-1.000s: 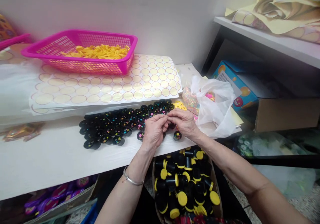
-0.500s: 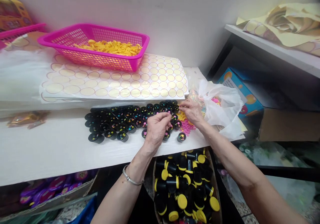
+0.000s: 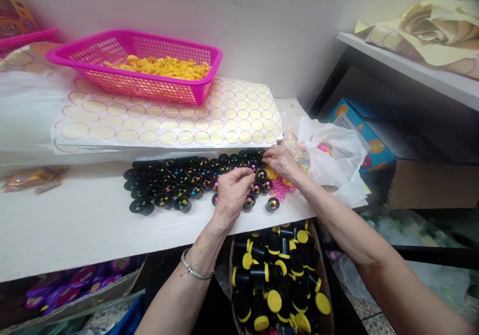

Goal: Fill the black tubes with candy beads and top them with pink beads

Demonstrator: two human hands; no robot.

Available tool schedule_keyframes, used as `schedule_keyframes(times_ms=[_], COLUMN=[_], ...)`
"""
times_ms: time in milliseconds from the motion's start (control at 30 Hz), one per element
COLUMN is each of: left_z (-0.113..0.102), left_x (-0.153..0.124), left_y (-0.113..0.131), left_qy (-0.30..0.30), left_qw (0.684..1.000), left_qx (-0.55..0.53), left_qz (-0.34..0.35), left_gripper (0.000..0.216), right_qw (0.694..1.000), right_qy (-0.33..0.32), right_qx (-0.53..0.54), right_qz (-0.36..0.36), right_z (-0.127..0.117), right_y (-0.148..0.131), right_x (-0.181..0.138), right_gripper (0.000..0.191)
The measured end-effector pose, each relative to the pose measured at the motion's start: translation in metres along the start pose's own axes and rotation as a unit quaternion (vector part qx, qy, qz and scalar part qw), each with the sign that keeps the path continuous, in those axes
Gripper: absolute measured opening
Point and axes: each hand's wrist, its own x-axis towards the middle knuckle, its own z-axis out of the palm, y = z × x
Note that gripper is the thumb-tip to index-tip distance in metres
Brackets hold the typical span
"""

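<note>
We see the left hand (image 3: pixel 232 191) hanging over the right part of a block of small black cups (image 3: pixel 175 180) on the white tabletop (image 3: pixel 75 225). Its thumb and fingertips (image 3: pixel 245 174) are pinched tight together; whether a bead sits between them we cannot tell. A metal bracelet (image 3: pixel 192 271) rings that wrist.

The right hand (image 3: pixel 281 161) rests at the far right end of the block, knuckles up, with its fingers curled down and drawn narrow over the last cups in the back row. What it grips, if anything, is hidden from us.

The cups stand upright with their mouths up, most with coloured specks inside. The block's long axis runs left to right, parallel to the front edge of the tabletop. A few single cups stand just in front of the block near that edge.

Loose pink and yellow beads (image 3: pixel 281 187) lie just right of the block, under the right wrist. Beside them, near the right edge, a white plastic bag (image 3: pixel 337 160) lies open with more beads inside.

Behind the cups a sheet of round stickers (image 3: pixel 168 125) lies flat. On its back left part stands a pink basket (image 3: pixel 149 88) of yellow rings (image 3: pixel 164 67).

Below the front edge, a box (image 3: pixel 322 255) holds black tubs with yellow lids (image 3: pixel 275 285), tumbled every way.
</note>
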Motion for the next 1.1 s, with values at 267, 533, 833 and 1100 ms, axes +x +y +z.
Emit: schedule_keyframes(times_ms=[267,533,833,1100], left_z=[-0.002,-0.002,-0.003,-0.005], left_x=[0.002,0.004,0.003,-0.001], left_y=[0.000,0.001,0.004,0.010], left_qy=[-0.001,0.009,0.011,0.020], left_qw=[1.000,1.000,1.000,1.000], left_qx=[0.012,0.004,0.001,0.015], left_qz=[0.007,0.002,0.010,-0.008], left_gripper=[0.014,0.017,0.016,0.016], right_qw=[0.985,0.989,0.995,0.995], right_qy=[-0.076,-0.109,-0.085,-0.101], right_qx=[-0.152,-0.097,-0.051,0.015], right_qz=[-0.007,-0.019,-0.006,-0.009], right_z=[-0.008,-0.013,-0.008,-0.012], right_y=[-0.015,-0.011,-0.004,-0.004], right_x=[0.008,0.013,0.015,0.013], right_gripper=[0.024,0.019,0.019,0.016])
